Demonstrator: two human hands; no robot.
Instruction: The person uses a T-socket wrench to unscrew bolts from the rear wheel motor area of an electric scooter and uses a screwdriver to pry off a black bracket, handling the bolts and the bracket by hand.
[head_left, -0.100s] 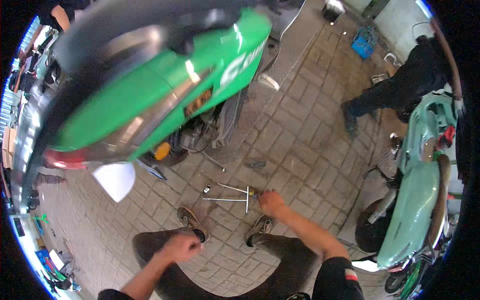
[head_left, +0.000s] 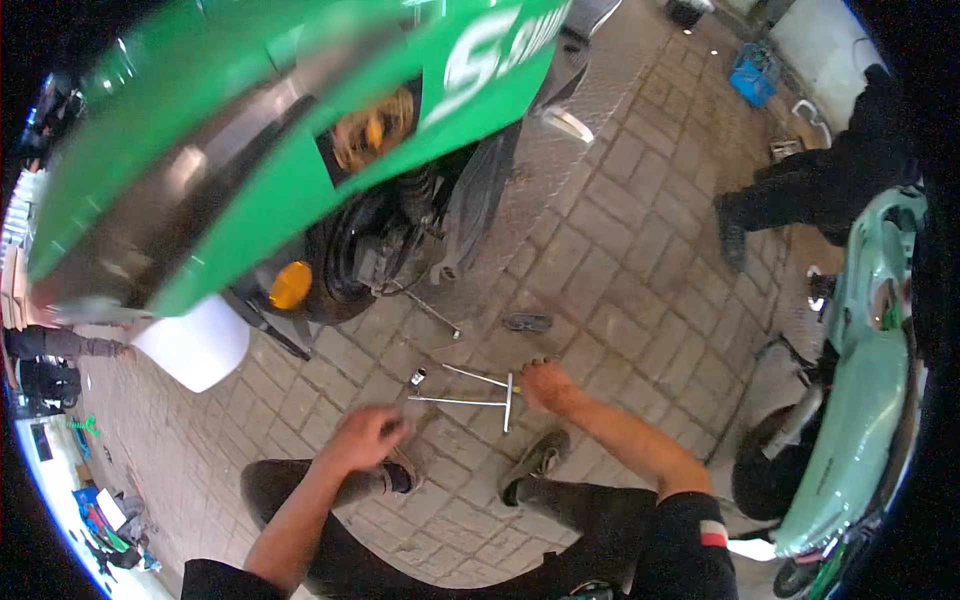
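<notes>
My right hand (head_left: pixel 552 389) is low over the paving, its fingers curled beside a silver T-handle wrench (head_left: pixel 509 415). A small yellowish bit shows by its fingertips; whether the hand grips it is hidden. My left hand (head_left: pixel 362 438), slightly blurred, hangs above my left shoe with a gap between thumb and loosely bent fingers, nothing visible in it. A second thin metal rod (head_left: pixel 472 374) lies at an angle to the wrench. Left of these tools stands a short shiny socket (head_left: pixel 417 377). Farther off lies a dark oblong piece (head_left: pixel 527 321).
A green scooter (head_left: pixel 280 190) with an orange reflector (head_left: pixel 291 286) looms at upper left, a white sheet (head_left: pixel 195 345) beneath its rear. A pale green scooter (head_left: pixel 850 430) stands at right, near a person's dark-clothed leg (head_left: pixel 790 195). A blue basket (head_left: pixel 752 82) sits far right.
My left hand has moved forward, closer to the tools. My right hand has shifted slightly forward. The view has turned, so the green scooter shows larger and farther left.
</notes>
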